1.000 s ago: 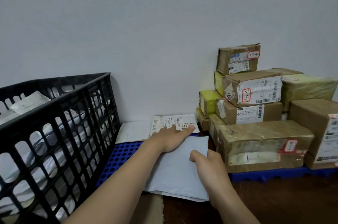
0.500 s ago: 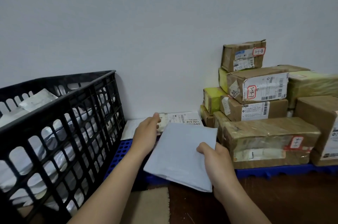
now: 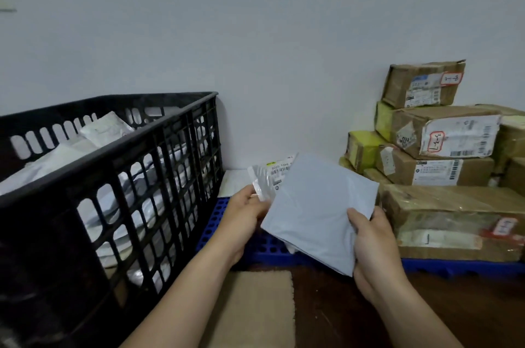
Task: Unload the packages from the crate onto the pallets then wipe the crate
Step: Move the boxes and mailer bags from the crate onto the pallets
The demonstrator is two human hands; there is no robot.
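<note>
A black plastic crate (image 3: 159, 154) stands at the left, holding several white and grey mailer bags (image 3: 105, 128). My right hand (image 3: 372, 245) grips the near right edge of a flat grey mailer (image 3: 315, 205), raised and tilted above the blue pallet (image 3: 216, 222). My left hand (image 3: 244, 211) pinches the corner of a white labelled mailer (image 3: 272, 177), lifted just behind the grey one. Another white package (image 3: 233, 182) lies on the pallet against the wall.
Stacked brown and yellow-taped cardboard boxes (image 3: 443, 171) fill the pallet's right side up against the white wall. A tan cloth (image 3: 255, 308) lies on the dark wooden floor (image 3: 341, 313) in front of the pallet, beside the crate.
Both mailers lay on the pallet a second ago. My left hand has since picked up the labelled one, and my right hand has raised and tilted the grey one.
</note>
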